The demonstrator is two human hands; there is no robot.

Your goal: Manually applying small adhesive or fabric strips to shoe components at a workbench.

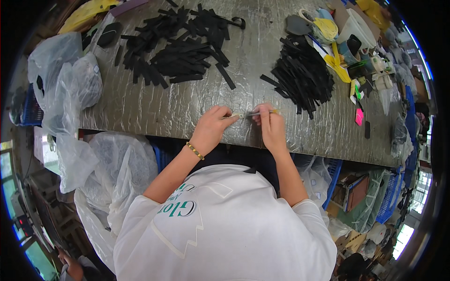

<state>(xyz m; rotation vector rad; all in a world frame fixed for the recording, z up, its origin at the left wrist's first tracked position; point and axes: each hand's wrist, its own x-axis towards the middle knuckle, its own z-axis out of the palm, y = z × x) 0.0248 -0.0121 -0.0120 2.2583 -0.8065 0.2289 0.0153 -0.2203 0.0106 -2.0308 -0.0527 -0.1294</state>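
Both my hands are close together over the near part of the worktable (164, 110). Between thumb and forefinger, my left hand (212, 124) pinches a small pale piece (237, 116), too small to make out well. My right hand (273, 127) is closed around a thin, pen-like tool (257, 114) with a yellowish end. Its dark tip points left at the pale piece; whether they touch I cannot tell. Ahead and to the left lies a loose heap of black fabric-like strips (180, 58). A second, neater heap of black strips (302, 75) is ahead of my right hand.
Clear plastic bags (70, 89) hang over the table's left side. Along the right edge stand a white tub (357, 29), yellow scissors-like items (336, 63) and a pink tag (359, 117). Blue crates (391, 196) are below right. Another person's hand (70, 264) shows at lower left.
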